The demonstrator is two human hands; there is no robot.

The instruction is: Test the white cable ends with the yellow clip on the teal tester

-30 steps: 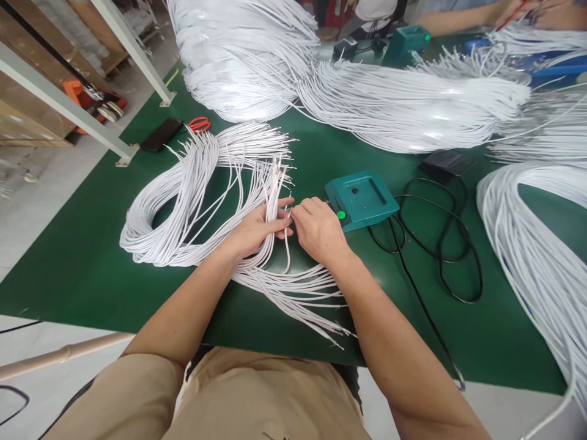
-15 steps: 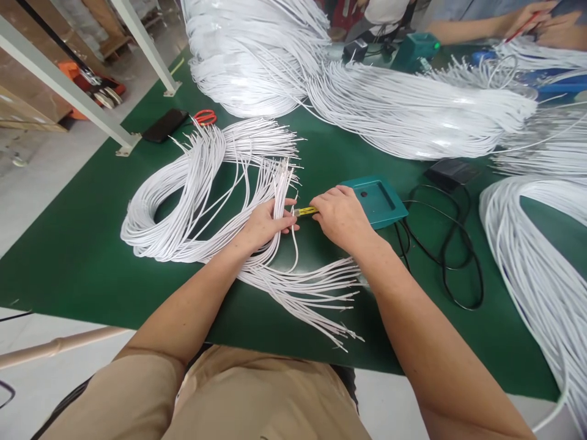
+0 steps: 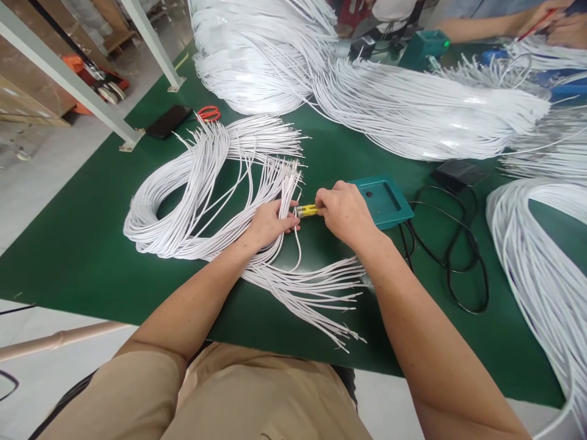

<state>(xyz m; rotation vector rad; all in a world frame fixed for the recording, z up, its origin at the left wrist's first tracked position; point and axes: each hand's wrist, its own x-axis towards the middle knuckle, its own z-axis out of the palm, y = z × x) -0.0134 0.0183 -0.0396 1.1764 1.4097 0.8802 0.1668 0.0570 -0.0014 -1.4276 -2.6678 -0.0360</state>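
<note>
My left hand (image 3: 270, 223) is closed around several white wires (image 3: 285, 194) of a large coiled bundle (image 3: 158, 189), near their ends. One wire hangs from its fingertips in a loop towards the table. Pinched in my right hand (image 3: 345, 211) is a small yellow tool with a metal tip (image 3: 306, 211); whether it is a stripper or snips I cannot tell. Its tip meets the wire at my left fingertips. Loose wire ends (image 3: 321, 287) fan out below my hands. Just behind my right hand lies a teal tray-like device (image 3: 389, 198).
Big white wire bundles (image 3: 426, 110) fill the far side, with another coil (image 3: 527, 244) at right. A black cable (image 3: 452, 269) loops beside the device. Red-handled scissors (image 3: 208, 113) and a black phone-like object (image 3: 169, 121) lie by a metal post (image 3: 87, 79). Across the table, a co-worker's hands (image 3: 541, 21) work.
The yellow tool shows more of its body and appears wider at my left fingertips. My right hand has shifted its grip slightly. The whole view has moved a little.
</note>
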